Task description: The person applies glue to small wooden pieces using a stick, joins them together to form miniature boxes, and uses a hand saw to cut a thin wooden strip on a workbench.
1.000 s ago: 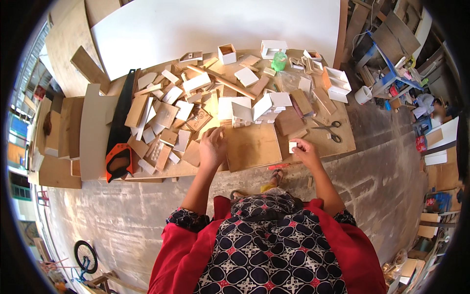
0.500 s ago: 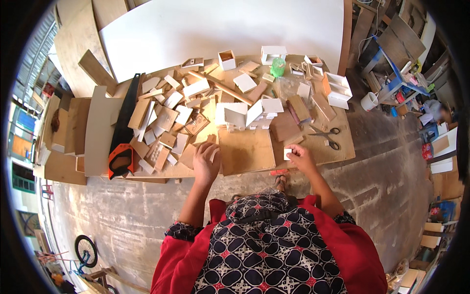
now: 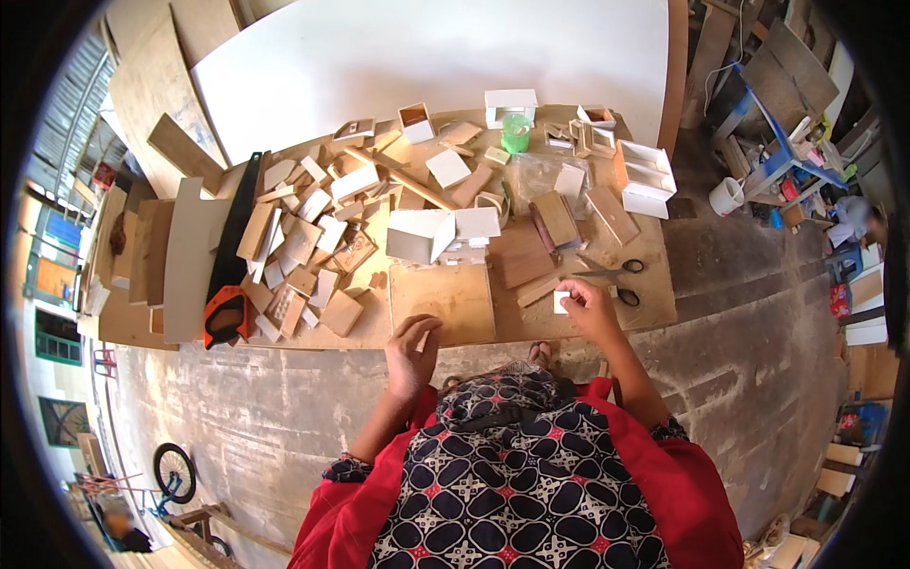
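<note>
Left hand [image 3: 411, 355] retreated, near one board [image 3: 444, 296]; right hand [image 3: 591, 310] pinches one white piece [image 3: 560, 302].

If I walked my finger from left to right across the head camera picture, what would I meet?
Bicycle wheel → saw with an orange handle → left hand → green container → small white piece held in the right hand → white bucket.

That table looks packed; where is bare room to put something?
The flat board looks bare, bordered by white pieces behind and the left hand near its front left corner. A smaller bare patch of table lies between the scissors and the right edge. It is crowded on the left, where wood offcuts pile up beside the saw.
</note>
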A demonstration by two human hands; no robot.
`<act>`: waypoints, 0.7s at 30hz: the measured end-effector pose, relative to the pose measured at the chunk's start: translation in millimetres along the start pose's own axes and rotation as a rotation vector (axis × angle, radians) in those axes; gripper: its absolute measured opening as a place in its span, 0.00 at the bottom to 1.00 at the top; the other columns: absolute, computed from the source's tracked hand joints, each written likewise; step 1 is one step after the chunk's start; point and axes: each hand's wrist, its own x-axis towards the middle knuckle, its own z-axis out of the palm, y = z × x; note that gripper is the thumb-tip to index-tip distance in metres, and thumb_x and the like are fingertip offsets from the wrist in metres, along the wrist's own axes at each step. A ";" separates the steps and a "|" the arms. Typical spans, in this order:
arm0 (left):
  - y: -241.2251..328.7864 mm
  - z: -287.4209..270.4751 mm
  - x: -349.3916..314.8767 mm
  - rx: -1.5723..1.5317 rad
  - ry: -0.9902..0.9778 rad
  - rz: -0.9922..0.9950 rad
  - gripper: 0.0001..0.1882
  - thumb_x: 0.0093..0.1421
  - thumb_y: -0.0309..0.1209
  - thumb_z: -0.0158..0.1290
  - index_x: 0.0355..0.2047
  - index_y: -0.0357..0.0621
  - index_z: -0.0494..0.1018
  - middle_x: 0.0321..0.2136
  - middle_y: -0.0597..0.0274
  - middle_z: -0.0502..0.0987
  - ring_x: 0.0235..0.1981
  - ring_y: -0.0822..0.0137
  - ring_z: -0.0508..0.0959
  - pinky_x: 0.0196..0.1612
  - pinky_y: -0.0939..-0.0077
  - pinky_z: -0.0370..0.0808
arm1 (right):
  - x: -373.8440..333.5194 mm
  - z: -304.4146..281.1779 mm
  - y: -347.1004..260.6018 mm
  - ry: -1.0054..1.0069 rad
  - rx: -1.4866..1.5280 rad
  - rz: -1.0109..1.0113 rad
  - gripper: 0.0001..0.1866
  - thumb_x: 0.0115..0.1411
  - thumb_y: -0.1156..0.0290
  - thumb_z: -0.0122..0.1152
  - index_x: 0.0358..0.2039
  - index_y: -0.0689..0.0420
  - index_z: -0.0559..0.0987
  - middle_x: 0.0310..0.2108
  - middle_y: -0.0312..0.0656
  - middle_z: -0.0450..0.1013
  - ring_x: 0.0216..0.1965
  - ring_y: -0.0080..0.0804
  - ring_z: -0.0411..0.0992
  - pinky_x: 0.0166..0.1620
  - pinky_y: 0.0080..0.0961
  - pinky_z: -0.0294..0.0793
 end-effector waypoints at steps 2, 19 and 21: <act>14.1 16.4 6.3 0.026 -0.064 0.095 0.06 0.51 0.20 0.57 0.31 0.39 0.78 0.28 0.54 0.79 0.29 0.57 0.79 0.32 0.70 0.76 | -0.1 -12.7 -3.5 0.000 -0.064 -0.005 0.09 0.52 0.74 0.61 0.36 0.59 0.79 0.23 0.43 0.75 0.22 0.28 0.73 0.29 0.25 0.71; 58.2 98.0 28.7 0.027 -0.365 0.206 0.02 0.53 0.23 0.55 0.29 0.41 0.75 0.24 0.55 0.77 0.24 0.54 0.78 0.29 0.67 0.76 | 18.0 -94.8 24.5 0.087 -0.096 -0.050 0.08 0.52 0.76 0.59 0.34 0.60 0.80 0.28 0.44 0.76 0.26 0.30 0.75 0.32 0.24 0.72; 56.4 105.1 28.9 0.021 -0.373 0.145 0.03 0.53 0.23 0.55 0.30 0.40 0.75 0.25 0.54 0.77 0.24 0.54 0.78 0.28 0.67 0.75 | 23.1 -103.5 28.4 0.101 -0.123 -0.058 0.08 0.53 0.77 0.59 0.35 0.61 0.80 0.29 0.41 0.77 0.27 0.24 0.74 0.33 0.22 0.72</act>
